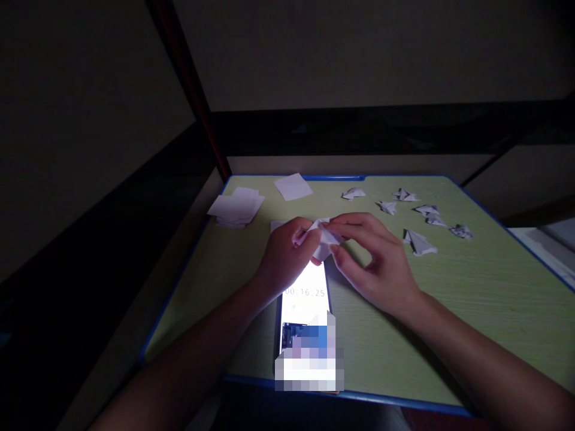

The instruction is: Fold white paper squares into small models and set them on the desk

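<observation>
Folded paper (330,237), one: centre of frame, fingers of left hand (284,254) and right hand (381,260) clamped on it. Crumpled folded pieces (420,242), about seven: right of frame, on worktop (494,311). Loose sheet (293,187), one: upper centre. Sheet stack (236,205), one: left of centre, sheets uncountable. Lit phone (308,304), one: lower centre.

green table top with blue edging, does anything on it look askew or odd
Mildly: the white paper stack at far left is askew, its edges not lined up, and one square white sheet lies apart from it.
</observation>
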A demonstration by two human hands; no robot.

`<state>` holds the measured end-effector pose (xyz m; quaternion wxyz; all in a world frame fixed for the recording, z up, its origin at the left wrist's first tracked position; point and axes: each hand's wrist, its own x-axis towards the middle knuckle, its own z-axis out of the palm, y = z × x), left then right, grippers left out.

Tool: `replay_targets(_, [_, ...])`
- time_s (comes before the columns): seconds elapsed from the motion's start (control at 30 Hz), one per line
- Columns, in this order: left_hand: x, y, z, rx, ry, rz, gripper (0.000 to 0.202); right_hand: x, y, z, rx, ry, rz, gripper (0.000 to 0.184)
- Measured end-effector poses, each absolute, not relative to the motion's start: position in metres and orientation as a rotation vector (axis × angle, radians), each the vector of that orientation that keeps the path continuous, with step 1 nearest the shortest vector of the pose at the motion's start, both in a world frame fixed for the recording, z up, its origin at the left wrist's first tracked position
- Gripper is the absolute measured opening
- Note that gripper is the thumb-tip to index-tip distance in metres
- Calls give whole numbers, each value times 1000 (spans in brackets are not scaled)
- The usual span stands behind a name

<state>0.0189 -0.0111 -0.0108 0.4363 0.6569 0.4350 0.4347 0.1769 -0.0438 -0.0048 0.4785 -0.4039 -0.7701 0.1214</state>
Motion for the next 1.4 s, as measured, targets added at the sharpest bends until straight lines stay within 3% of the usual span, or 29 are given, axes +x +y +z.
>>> replay_targets(1.0, [19,-12,-4,1561,967,953,16,192,-35,0,-913,-2026,292,27])
replay_targets(1.4, [16,-12,-7,1738,996,900,22,198,-32,1,-906,-2080,327,13])
